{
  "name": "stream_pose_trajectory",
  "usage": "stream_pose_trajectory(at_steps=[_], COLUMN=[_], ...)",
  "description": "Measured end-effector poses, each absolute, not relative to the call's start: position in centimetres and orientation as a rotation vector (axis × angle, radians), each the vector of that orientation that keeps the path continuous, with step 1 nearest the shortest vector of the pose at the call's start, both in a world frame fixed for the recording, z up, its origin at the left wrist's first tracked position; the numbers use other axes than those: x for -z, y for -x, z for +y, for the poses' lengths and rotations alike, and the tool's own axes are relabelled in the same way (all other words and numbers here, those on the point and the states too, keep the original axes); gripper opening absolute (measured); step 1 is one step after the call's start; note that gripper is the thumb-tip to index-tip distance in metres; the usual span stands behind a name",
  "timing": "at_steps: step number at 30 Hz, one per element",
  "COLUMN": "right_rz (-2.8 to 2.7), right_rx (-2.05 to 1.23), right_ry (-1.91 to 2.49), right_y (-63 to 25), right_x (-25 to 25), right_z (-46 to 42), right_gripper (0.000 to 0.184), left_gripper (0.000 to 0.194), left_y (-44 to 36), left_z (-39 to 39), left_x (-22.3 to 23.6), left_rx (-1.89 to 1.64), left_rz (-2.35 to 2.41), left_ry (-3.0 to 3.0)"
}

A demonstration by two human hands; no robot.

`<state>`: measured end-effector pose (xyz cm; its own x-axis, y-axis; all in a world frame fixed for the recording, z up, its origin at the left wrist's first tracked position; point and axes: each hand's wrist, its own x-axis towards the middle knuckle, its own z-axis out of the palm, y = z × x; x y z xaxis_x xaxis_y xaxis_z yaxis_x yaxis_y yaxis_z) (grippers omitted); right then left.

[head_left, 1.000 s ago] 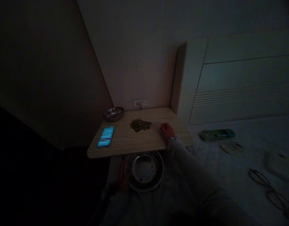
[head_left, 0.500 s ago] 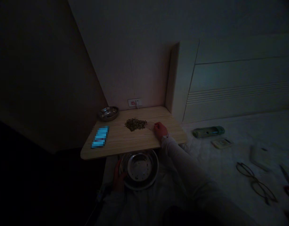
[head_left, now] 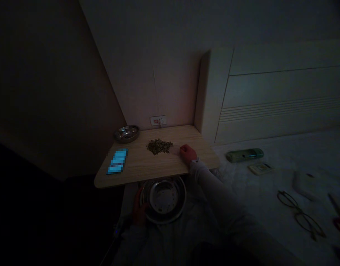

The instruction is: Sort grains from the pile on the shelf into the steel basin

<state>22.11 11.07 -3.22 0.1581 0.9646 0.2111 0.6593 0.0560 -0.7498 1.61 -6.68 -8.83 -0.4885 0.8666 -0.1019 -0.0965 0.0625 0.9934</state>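
Steel basin (head_left: 183,201) held, clear piece (head_left: 174,150) pinched

Left hand (head_left: 139,211): near-left of dark pile (head_left: 159,146), fingers curled over basin rim. Pile: on surface (head_left: 142,166). Basin: pile's near side. Right hand (head_left: 188,153): right of pile, fingers closed on clear piece, faint.

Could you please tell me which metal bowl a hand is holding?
The near bowl, off the table, held by the left hand; the far bowl stands on the table, untouched.

The head camera looks forward-down over the table (head_left: 143,168).
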Motion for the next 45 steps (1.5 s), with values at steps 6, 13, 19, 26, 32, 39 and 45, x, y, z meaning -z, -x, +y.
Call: stream_pose_trajectory(at_steps=[6,13,19,26,32,39,45], right_rz=[-1.613,-1.628,-1.68,-1.69,-1.616,-1.63,-1.662], right_rx=[-0.529,-0.539,-0.565,-0.605,-0.7,-0.716,-0.673], right_ry=[1.646,1.677,1.672,1.652,1.531,1.519,1.528], right_y=[-22.3,-22.2,-22.3,-22.3,-22.5,-22.5,-22.4], right_x=[3.2,2.8,2.5,2.7,2.7,3.1,2.9], right_z=[10.9,10.6,10.5,10.3,10.2,10.3,10.3], right_gripper=[0.019,0.016,0.015,0.016,0.014,0.015,0.013], left_gripper=[0.053,0.052,0.052,0.05,0.053,0.051,0.051], left_y=[-1.7,-1.4,-1.3,-1.6,-1.7,-0.9,-0.7], left_z=[-6.8,-6.5,-6.5,-6.7,-6.7,-6.6,-6.5], left_x=[8.6,9.4,9.5,8.9,8.9,9.5,9.8], left_rx=[-1.542,-1.535,-1.565,-1.587,-1.548,-1.56,-1.528], left_rz=[1.558,1.583,1.566,1.564,1.581,1.557,1.537], left_ry=[-0.801,-0.815,-0.837,-0.842,-0.84,-0.853,-0.829])
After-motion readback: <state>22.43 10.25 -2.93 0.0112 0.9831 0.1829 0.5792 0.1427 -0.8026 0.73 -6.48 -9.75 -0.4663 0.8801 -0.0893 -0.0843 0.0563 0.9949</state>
